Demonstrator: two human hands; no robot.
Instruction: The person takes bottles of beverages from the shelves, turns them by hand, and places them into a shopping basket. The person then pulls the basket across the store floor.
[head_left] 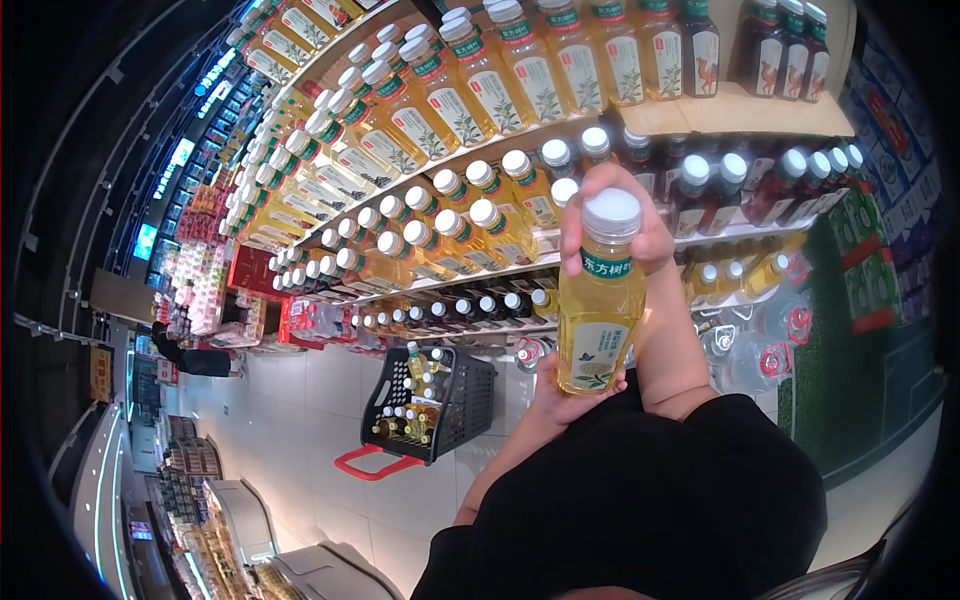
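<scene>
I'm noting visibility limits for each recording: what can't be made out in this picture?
All in the head view:
Back of the held bottle: turned away.
Part of the left hand: hidden by the bottle's base.
Part of the right hand: hidden by the bottle's neck.
Wording on bottles in the basket: too small.
Distant person: too small for detail.

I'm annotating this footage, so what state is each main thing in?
Held bottle: capped, gripped at neck and base
Right hand: curled around the neck
Left hand: cupped around the base
Black basket: open-topped, holding bottles
Shelf bottles: standing in rows, capped
Screen: lit
</scene>
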